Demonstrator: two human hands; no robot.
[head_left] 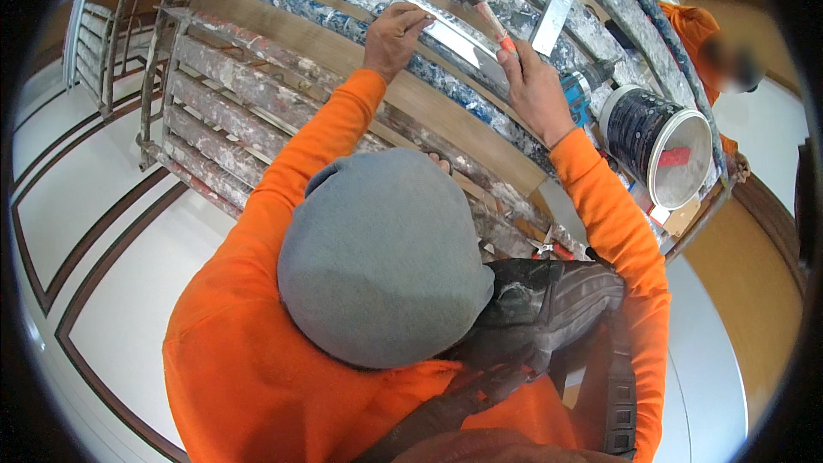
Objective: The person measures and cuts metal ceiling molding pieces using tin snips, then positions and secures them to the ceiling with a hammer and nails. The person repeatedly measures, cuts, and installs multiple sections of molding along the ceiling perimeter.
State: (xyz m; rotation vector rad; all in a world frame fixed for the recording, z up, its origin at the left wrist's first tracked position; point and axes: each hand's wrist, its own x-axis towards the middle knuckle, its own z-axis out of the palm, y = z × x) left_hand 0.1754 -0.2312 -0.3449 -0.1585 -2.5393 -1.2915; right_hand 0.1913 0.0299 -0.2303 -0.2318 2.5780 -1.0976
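Note:
My right hand (537, 90) is wrapped round the orange-red handle of a hammer (489, 19), its worn metal head raised toward the far side. Over a long pale strip (459, 39), my left hand (396, 41) has its fingertips pinched together. Whatever they hold is too small to make out. The strip lies on paint-spattered slats (334, 4) and runs between my two hands. Close by my right wrist is a blue cordless drill (579, 96), partly hidden by the hand and bucket.
A dark bucket (639, 124) with a red item inside leans at right. A metal straightedge (559, 4) stands beyond the hammer; red-handled pliers (553, 249) lie near a rounded grey cloth shape (386, 257). Another person in orange (688, 30) is at far right. Gaps separate the slats.

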